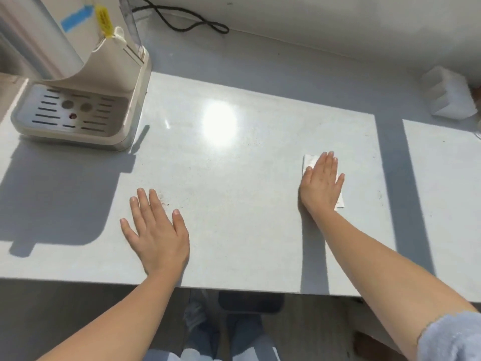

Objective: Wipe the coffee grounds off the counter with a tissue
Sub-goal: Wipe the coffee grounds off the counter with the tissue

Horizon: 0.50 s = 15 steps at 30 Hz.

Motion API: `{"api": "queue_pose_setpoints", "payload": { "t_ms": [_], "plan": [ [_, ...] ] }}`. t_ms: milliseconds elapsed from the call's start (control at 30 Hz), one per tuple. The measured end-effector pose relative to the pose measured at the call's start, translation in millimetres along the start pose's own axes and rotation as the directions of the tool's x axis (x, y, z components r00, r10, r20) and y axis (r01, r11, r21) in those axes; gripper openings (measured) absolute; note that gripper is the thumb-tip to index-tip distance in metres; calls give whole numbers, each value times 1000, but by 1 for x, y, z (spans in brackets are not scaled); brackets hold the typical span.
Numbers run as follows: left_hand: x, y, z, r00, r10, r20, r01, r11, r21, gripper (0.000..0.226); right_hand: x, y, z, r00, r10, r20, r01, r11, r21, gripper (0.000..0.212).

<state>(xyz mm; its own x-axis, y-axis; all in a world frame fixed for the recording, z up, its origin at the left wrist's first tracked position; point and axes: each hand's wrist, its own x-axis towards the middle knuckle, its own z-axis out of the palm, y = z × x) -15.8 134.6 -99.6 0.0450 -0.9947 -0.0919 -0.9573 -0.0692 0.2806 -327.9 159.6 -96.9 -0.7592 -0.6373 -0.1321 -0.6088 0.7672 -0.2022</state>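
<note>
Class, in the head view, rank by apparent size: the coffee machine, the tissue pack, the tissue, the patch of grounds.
1. coffee machine
2. tissue pack
3. tissue, mostly hidden under the right hand, so unsure
4. grounds

On the desk (234,230) a coffee machine (80,82) stands at the far left, its drip tray (70,110) facing the near edge. A cable (182,19) lies behind it along the wall. The left hand (156,230) rests flat near the front edge, with coffee grounds (164,201) just beside its fingers (153,201). Well to the right, the right hand (321,183) lies flat on a tissue (309,161). A tissue pack (450,97) sits at the far right, behind.
</note>
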Motion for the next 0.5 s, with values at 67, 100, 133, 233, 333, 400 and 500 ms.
{"api": "queue_pose_setpoints", "payload": {
  "t_ms": [67,100,133,233,333,400,500],
  "plan": [
    [1,0,-1,1000,-9,6,9,1000,-9,61,6,50,-16,986,163,-38,-163,987,7,56],
    [0,0,-1,1000,-12,10,12,1000,-14,61,3,67,-20,975,219,-48,-218,976,10,56],
    [0,0,-2,1000,-11,13,11,1000,-15,61,0,77,-21,965,258,-54,-258,966,7,56],
    [-1,1,-2,1000,-1,20,1,1000,3,62,3,68,-21,927,368,-68,-368,930,9,56],
    [0,0,-1,1000,2,20,-2,1000,6,62,17,24,-14,956,289,-46,-291,956,-31,56],
    [1,-1,1,1000,-4,13,4,1000,2,62,23,-17,-4,993,113,-22,-114,991,-71,56],
    [0,1,1,1000,-7,15,7,1000,7,62,13,-81,16,984,-179,11,180,981,-72,57]
  ]
}}
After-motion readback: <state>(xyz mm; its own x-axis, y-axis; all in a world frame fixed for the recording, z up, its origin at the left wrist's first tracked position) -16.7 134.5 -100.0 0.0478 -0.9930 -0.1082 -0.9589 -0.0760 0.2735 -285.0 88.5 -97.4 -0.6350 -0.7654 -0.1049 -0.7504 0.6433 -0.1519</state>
